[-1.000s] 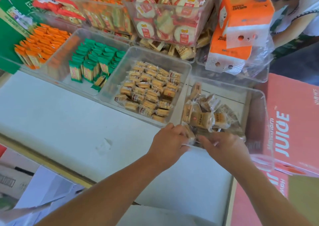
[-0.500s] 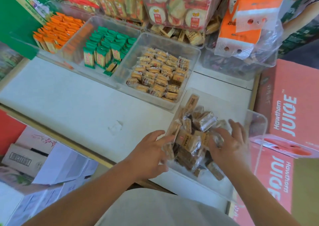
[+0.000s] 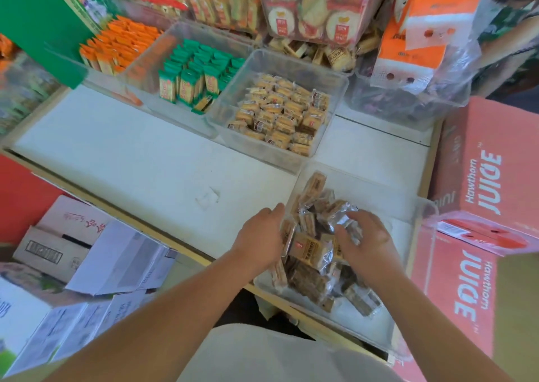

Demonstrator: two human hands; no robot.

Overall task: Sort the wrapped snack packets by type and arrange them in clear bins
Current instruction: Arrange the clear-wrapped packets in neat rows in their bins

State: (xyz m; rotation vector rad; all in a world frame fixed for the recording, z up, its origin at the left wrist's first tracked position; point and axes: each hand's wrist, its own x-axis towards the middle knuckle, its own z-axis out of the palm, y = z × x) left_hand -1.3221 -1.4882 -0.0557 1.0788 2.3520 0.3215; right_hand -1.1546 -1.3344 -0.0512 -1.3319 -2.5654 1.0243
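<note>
Bin (image 3: 379, 333) sits at table's (image 3: 145, 154) 5 o'clock edge, within our reach. Our L hand (image 3: 259, 235), fingers straight, braces its 9 o'clock wall vs. sliding. Our R hand (image 3: 366, 235) curls round jumbled packets (image 3: 309, 253) inside; we judge: to straighten them.

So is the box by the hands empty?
No, partly full: brown packets lie jumbled in the near bin, with bare floor showing at its right.

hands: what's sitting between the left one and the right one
In the head view, a heap of brown wrapped snack packets fills the gap between the left hand and right hand, inside the near clear bin; no bare stretch.
</note>
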